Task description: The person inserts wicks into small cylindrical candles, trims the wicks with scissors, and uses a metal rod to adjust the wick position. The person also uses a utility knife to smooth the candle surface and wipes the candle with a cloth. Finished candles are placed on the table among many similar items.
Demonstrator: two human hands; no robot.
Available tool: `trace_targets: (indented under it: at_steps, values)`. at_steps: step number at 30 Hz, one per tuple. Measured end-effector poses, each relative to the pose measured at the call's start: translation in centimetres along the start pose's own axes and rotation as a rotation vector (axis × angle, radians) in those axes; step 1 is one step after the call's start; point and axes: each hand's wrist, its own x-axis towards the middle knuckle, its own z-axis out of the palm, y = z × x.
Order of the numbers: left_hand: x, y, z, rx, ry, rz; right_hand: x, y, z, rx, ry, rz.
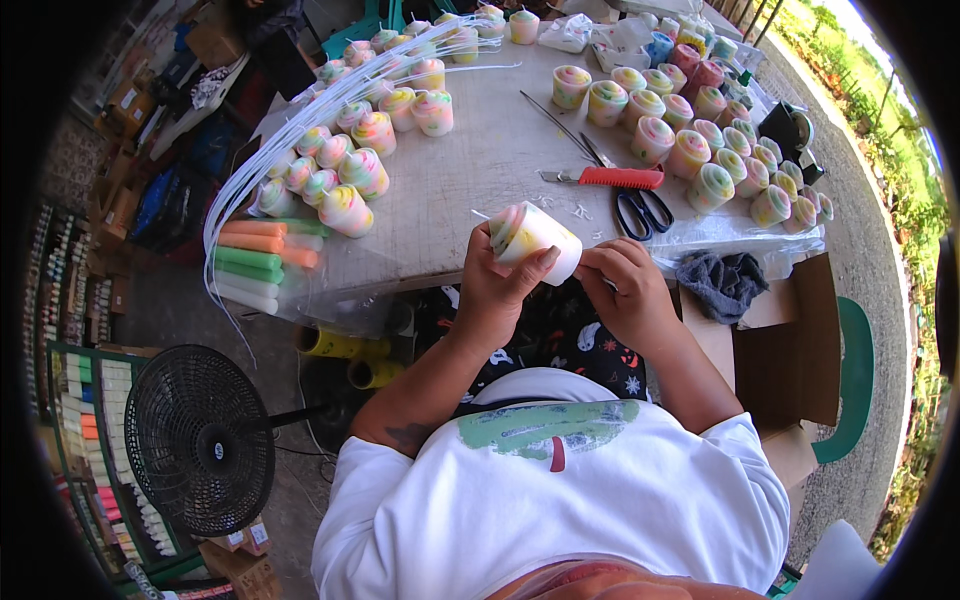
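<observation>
A white candle (545, 248) with a swirled, multicoloured top and a short wick lies tilted in my left hand (495, 290), which is wrapped round its side. At the candle's flat base, the fingers of my right hand (630, 290) are pinched together; whatever they hold is too small to make out. Beyond my hands on the table (470, 180) lie a red utility knife (620, 177), dark-handled scissors (642, 212) and a thin metal rod (555, 120). Small white wick scraps (580, 212) are scattered near the knife.
Swirled candles stand in groups at the left (365, 175) and right (690, 155). A bundle of long white wicks (300, 120) drapes over the left edge, by coloured taper candles (250, 260). A grey cloth (722, 285), an open carton (790, 350) and a black fan (200, 440) are close by.
</observation>
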Motion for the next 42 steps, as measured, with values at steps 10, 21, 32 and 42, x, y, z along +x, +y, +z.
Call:
trace_targets:
  at_steps: [10, 21, 32, 42]
  values:
    - [0.1, -0.3, 0.1, 0.018, -0.008, 0.020, -0.7, 0.9, 0.1, -0.026, -0.031, 0.022]
    - [4.5, -1.7, -6.0, -0.027, -0.164, -0.165, 3.1, 11.3, -2.7, -0.365, 0.022, 0.251]
    - [7.5, -1.7, -5.9, 0.063, -0.239, -0.037, 7.7, 9.0, -0.5, -0.317, -0.307, 0.102]
    - [7.1, -2.1, -6.2, 0.062, -0.147, -0.024, 3.3, 2.2, 0.1, 0.246, -0.219, 0.154]
